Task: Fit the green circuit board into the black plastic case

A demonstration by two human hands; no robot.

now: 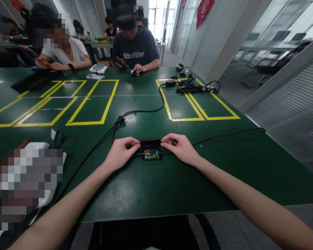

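A small black power adapter [150, 142] lies on the green table [151, 187] with its case open, and a green circuit board [151, 155] with round parts shows at its near side. My left hand [121, 151] pinches the adapter's left end, fingers curled. At the right end my right hand [179, 147] pinches it the same way. Black cables run out of both ends, one to the left [94, 147] and one to the right [224, 134].
Yellow tape rectangles [94, 100] mark the table. A heap of black adapters and cables [193, 86] lies at the far right. Two people [135, 48] sit across the table handling small devices. A white item [45, 146] sits at my left. The table's right edge drops to a grey floor.
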